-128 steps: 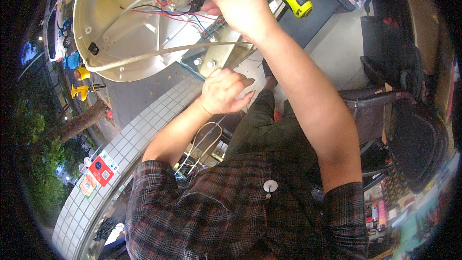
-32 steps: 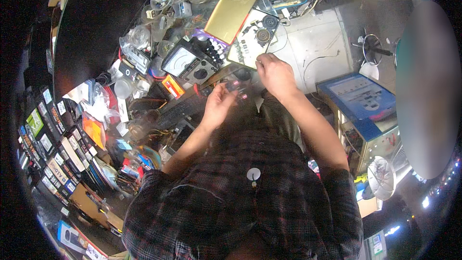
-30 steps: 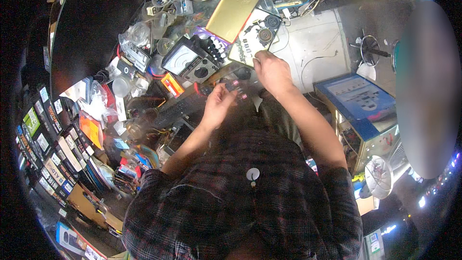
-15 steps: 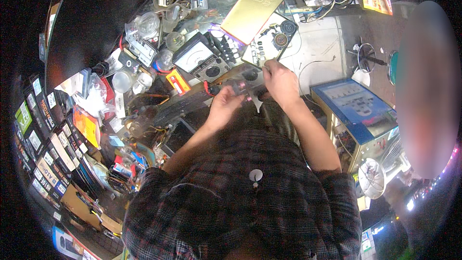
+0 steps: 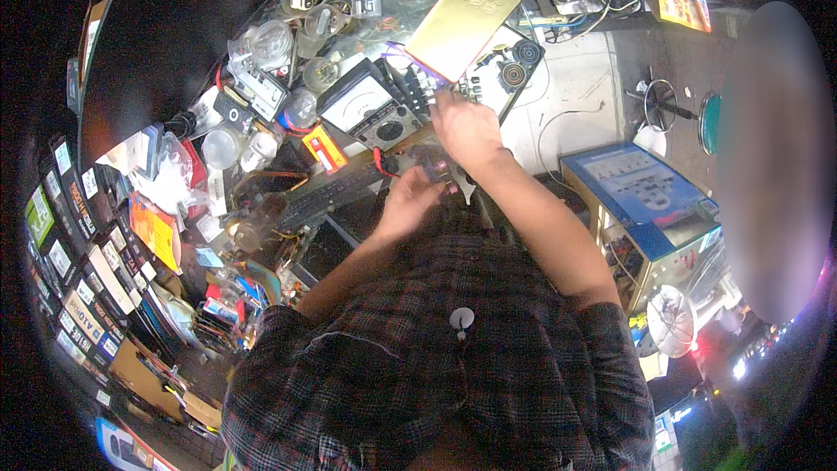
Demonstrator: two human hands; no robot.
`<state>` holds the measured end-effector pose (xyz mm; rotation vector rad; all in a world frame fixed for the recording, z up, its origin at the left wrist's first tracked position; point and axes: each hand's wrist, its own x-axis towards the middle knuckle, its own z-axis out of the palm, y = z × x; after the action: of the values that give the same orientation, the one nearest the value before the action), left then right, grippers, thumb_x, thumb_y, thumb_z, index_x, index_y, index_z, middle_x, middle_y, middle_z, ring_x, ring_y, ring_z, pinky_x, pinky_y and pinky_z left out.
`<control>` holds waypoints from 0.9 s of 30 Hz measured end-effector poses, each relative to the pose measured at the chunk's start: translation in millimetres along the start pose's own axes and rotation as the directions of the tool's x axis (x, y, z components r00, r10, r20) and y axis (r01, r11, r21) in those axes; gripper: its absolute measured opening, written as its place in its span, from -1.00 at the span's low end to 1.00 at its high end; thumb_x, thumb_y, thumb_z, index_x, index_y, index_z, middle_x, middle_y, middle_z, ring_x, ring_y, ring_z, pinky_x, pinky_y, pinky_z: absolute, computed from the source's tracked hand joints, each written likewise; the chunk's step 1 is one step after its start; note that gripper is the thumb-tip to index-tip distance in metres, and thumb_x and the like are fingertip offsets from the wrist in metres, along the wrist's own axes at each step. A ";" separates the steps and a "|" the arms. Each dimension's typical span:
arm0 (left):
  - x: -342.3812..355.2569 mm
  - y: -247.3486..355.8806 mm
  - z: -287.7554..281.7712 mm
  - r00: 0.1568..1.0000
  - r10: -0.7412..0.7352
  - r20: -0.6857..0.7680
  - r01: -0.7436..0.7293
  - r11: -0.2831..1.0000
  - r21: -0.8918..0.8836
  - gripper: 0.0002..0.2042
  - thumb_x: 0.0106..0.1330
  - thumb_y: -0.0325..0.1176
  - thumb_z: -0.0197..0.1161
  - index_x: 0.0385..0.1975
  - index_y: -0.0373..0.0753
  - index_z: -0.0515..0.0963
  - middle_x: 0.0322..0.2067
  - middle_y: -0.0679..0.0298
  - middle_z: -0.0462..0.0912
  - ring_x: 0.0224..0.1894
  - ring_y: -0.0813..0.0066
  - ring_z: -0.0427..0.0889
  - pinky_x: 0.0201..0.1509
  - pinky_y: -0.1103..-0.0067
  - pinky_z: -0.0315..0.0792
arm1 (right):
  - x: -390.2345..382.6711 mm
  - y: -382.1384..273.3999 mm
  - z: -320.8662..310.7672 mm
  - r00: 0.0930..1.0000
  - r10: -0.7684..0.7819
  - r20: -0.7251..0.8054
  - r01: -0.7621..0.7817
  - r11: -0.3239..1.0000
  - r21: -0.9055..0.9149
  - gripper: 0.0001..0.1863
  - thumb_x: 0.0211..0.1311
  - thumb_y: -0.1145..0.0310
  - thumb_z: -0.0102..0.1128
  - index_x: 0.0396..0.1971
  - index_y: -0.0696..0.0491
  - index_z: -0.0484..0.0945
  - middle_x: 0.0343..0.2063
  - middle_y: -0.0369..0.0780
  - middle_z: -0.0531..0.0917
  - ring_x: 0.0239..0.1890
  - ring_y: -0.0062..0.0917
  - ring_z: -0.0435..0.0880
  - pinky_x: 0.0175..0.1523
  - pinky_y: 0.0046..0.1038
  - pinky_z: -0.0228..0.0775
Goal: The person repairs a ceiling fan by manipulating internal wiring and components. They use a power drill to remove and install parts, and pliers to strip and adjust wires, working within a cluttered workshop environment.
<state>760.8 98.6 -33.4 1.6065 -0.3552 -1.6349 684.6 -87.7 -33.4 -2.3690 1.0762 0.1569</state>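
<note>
My left hand is closed around a small see-through part with pinkish ends, held low before my body at the bench edge. Its exact kind is too blurred to tell. My right hand reaches over a group of small metallic and dark pieces, beside a white board with round black parts. Its fingertips are bent together among these pieces; whatever they pinch is hidden. Left of my right hand stands an analog multimeter with a needle dial and a black knob.
A gold flat box lies over the white board. Round clear tubs crowd the far left of the bench. A red-orange packet lies beside the multimeter. To the right stand a blue-topped cabinet and a small fan.
My right hand has moved left and farther away, from the white board's near edge to the small pieces beside the multimeter. My left hand stays nearly in place with the see-through part.
</note>
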 end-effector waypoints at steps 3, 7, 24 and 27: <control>1.9 -19.4 -3.9 0.999 0.042 0.004 -0.041 0.993 -0.106 -0.78 0.42 -0.60 0.20 -0.39 -0.21 0.31 -0.41 0.39 0.46 -0.28 0.57 0.64 -0.17 0.61 0.57 | 20.2 -4.1 4.4 0.998 0.022 0.060 -0.018 0.997 -0.073 -0.86 0.23 0.43 0.11 -0.28 0.13 0.59 -0.42 -0.05 0.76 -0.35 -0.23 0.81 -0.23 -0.24 0.68; 3.5 -27.7 -5.6 1.000 0.026 0.012 -0.024 0.985 -0.171 -0.79 0.43 -0.62 0.18 -0.36 -0.20 0.29 -0.38 0.37 0.47 -0.12 0.41 0.71 -0.17 0.63 0.55 | 29.4 -8.2 6.8 0.992 0.033 0.118 -0.023 0.996 -0.088 -0.84 0.20 0.45 0.12 -0.27 0.12 0.63 -0.40 -0.03 0.77 -0.31 -0.22 0.82 -0.20 -0.24 0.68; 9.6 -5.5 -5.7 0.997 0.079 0.008 -0.078 0.993 -0.086 -0.84 0.45 -0.58 0.17 -0.35 -0.23 0.34 -0.32 0.36 0.56 -0.14 0.46 0.69 -0.15 0.60 0.51 | 12.3 -6.4 -32.0 0.997 0.077 0.031 -0.082 0.977 0.197 -0.69 0.26 0.22 0.22 -0.18 0.16 0.57 -0.34 0.02 0.73 -0.25 -0.11 0.76 -0.09 -0.16 0.60; 19.1 3.1 -12.1 0.996 0.081 0.040 -0.086 0.986 0.143 -0.94 0.45 -0.53 0.18 -0.24 -0.26 0.44 -0.26 0.36 0.63 -0.23 0.57 0.63 -0.15 0.60 0.49 | -18.3 7.7 -53.0 0.989 0.123 -0.080 -0.084 0.921 0.379 -0.74 0.28 0.31 0.28 -0.15 0.16 0.57 -0.34 -0.06 0.75 -0.35 -0.24 0.77 -0.20 -0.29 0.59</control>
<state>775.5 87.3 -46.7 1.6490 -0.5630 -1.6052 660.9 -106.6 14.4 -1.9944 1.1644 -0.1259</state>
